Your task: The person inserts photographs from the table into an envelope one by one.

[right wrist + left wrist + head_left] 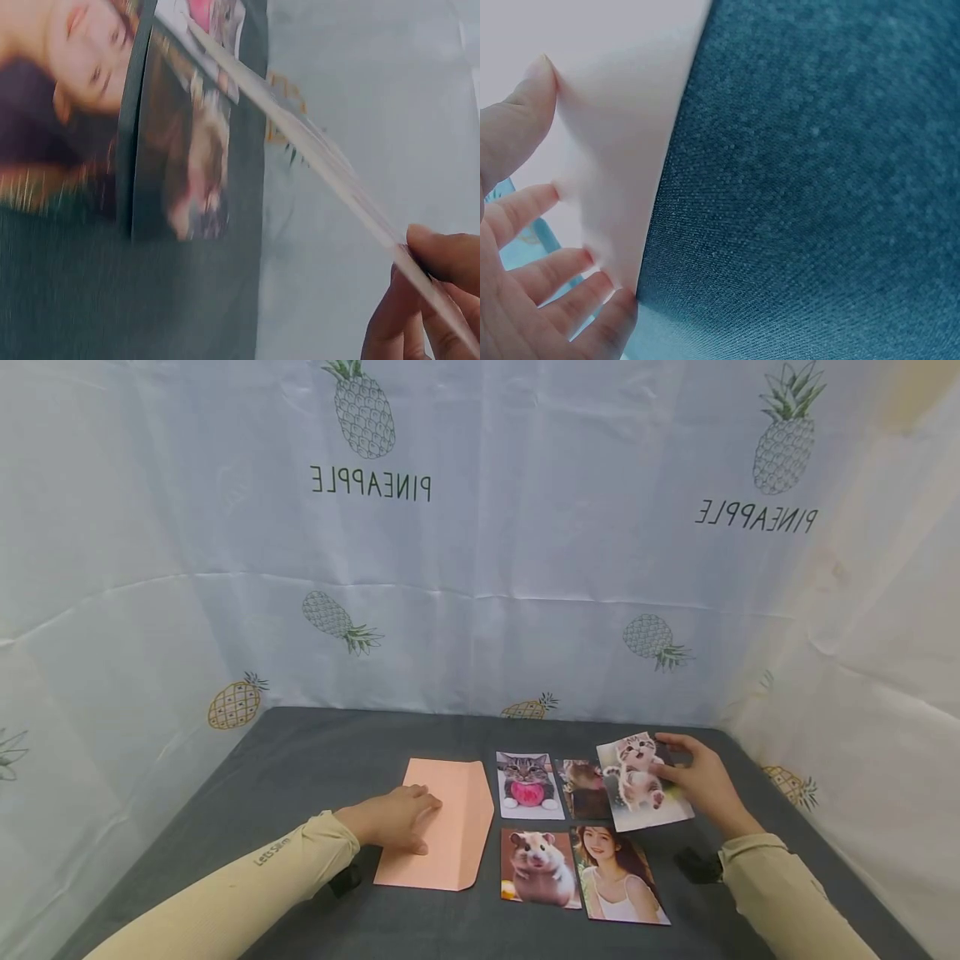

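Closest to me, my left sleeve (225,885) slants up and inward from the lower left to the pink envelope (450,847), with the dark tabletop (315,752) stretching away on the envelope's left side toward the slanting table edge. My left hand (393,818) reaches over the envelope's left edge, fingers and thumb spread apart, tips touching the paper and gripping nothing. The envelope lies flat, its flap folded out on the right.

Just right of that flap, across a narrow strip of dark cloth, lie the tabby cat photo (529,787) on the far side and the hamster photo (540,870) on the near side. One place further right of the envelope come the dark photo (587,789), partly covered from above, and the woman's photo (621,877) nearer me.

Farther right of the envelope, the kitten photo (641,785) is tilted up off the table, pinched at its right edge between the thumb and fingers of my right hand (705,781). That forearm comes in from the lower right in its matching sleeve (795,897). Beyond the hand, farthest from the envelope, a narrower margin of dark cloth runs to the right edge, where the pineapple curtain (480,527) hangs.
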The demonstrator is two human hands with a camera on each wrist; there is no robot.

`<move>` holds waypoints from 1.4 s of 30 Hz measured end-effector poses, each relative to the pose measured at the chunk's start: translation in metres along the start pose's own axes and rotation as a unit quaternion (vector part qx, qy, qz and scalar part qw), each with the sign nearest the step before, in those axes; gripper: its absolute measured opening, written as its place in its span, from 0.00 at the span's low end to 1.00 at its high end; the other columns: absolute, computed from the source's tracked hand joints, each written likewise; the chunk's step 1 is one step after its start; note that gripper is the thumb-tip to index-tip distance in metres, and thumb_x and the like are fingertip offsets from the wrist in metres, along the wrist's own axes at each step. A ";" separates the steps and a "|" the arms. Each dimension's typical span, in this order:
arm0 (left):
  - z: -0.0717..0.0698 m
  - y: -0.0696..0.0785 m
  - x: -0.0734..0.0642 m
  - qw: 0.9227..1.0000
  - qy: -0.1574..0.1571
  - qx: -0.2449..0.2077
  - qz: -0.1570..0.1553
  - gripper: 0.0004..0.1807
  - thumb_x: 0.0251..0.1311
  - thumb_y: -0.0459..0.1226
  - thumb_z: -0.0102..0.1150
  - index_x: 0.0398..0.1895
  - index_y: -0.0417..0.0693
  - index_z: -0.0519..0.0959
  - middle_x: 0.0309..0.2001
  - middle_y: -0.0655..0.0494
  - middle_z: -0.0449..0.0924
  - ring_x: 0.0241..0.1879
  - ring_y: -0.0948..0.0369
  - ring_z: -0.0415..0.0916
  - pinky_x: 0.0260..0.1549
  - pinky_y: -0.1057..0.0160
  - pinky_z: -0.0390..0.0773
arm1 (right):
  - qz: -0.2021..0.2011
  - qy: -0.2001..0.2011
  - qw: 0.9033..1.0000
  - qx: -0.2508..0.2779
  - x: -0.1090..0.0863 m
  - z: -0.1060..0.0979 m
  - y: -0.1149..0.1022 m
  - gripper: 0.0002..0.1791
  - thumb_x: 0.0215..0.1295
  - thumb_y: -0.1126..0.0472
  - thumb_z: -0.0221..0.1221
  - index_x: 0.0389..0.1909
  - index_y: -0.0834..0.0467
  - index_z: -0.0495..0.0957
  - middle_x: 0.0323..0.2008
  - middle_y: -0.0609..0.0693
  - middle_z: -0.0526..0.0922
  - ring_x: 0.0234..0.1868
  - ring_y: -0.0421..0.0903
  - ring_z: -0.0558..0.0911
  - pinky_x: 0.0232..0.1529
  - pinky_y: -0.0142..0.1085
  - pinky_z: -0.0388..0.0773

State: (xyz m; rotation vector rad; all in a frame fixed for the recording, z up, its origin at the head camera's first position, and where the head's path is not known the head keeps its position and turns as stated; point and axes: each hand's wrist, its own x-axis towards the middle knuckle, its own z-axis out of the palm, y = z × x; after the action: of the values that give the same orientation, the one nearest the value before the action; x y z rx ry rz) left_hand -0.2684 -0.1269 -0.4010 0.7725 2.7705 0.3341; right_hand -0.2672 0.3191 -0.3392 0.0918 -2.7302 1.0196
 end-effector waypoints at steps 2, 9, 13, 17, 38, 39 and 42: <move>0.000 0.000 0.000 1.000 -0.001 -0.002 -0.001 0.35 0.51 0.46 0.71 0.63 0.49 0.72 0.69 0.40 0.64 0.70 0.44 0.59 0.64 0.45 0.65 | 0.004 -0.002 1.000 0.012 -0.001 0.006 -0.007 0.33 0.61 0.61 0.65 0.65 0.67 0.66 0.59 0.74 0.68 0.49 0.67 0.80 0.35 0.39 0.78; 0.002 0.000 0.001 1.000 0.004 0.005 -0.005 0.35 0.52 0.46 0.71 0.63 0.48 0.71 0.69 0.40 0.64 0.70 0.43 0.59 0.64 0.46 0.65 | 0.022 -0.030 0.997 0.062 -0.003 0.029 -0.030 0.36 0.62 0.62 0.64 0.70 0.61 0.61 0.65 0.70 0.64 0.56 0.68 0.75 0.38 0.42 0.79; 0.001 0.000 0.001 1.000 0.009 0.007 -0.003 0.34 0.52 0.45 0.71 0.63 0.47 0.71 0.68 0.39 0.64 0.69 0.42 0.60 0.63 0.45 0.66 | 0.025 -0.050 0.995 0.085 -0.005 0.047 -0.041 0.37 0.62 0.63 0.64 0.71 0.59 0.60 0.66 0.68 0.63 0.58 0.68 0.73 0.40 0.43 0.80; 0.000 0.000 0.000 1.000 0.010 0.004 -0.001 0.34 0.52 0.45 0.71 0.62 0.47 0.71 0.68 0.39 0.64 0.69 0.42 0.60 0.63 0.45 0.66 | 0.029 -0.063 0.991 0.114 -0.008 0.067 -0.052 0.37 0.61 0.63 0.65 0.70 0.58 0.62 0.66 0.66 0.63 0.60 0.68 0.73 0.40 0.43 0.80; 0.001 0.004 0.000 0.999 0.015 0.026 -0.017 0.34 0.49 0.47 0.73 0.60 0.47 0.73 0.67 0.41 0.66 0.68 0.43 0.63 0.61 0.46 0.69 | 0.052 -0.087 0.969 0.225 -0.022 0.148 -0.083 0.34 0.54 0.71 0.67 0.64 0.61 0.70 0.59 0.65 0.69 0.27 0.43 0.78 0.27 0.36 0.77; 0.001 0.004 0.000 0.999 0.015 0.028 -0.017 0.34 0.49 0.46 0.73 0.60 0.47 0.73 0.66 0.41 0.67 0.67 0.43 0.63 0.61 0.46 0.69 | 0.051 -0.085 0.970 0.222 -0.022 0.150 -0.084 0.34 0.53 0.71 0.67 0.63 0.62 0.70 0.58 0.65 0.70 0.29 0.44 0.79 0.27 0.36 0.77; 0.001 0.004 0.000 0.999 0.016 0.030 -0.016 0.34 0.48 0.46 0.73 0.60 0.47 0.73 0.66 0.41 0.67 0.67 0.44 0.63 0.61 0.46 0.69 | 0.045 -0.079 0.973 0.211 -0.021 0.156 -0.084 0.33 0.52 0.71 0.68 0.62 0.64 0.71 0.56 0.66 0.71 0.29 0.44 0.79 0.28 0.35 0.78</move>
State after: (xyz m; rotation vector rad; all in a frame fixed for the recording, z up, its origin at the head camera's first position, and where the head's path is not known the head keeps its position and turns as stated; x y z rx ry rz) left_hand -0.2665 -0.1231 -0.4007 0.7407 2.8309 0.2615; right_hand -0.2648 0.1527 -0.4048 0.1231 -2.6247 1.6727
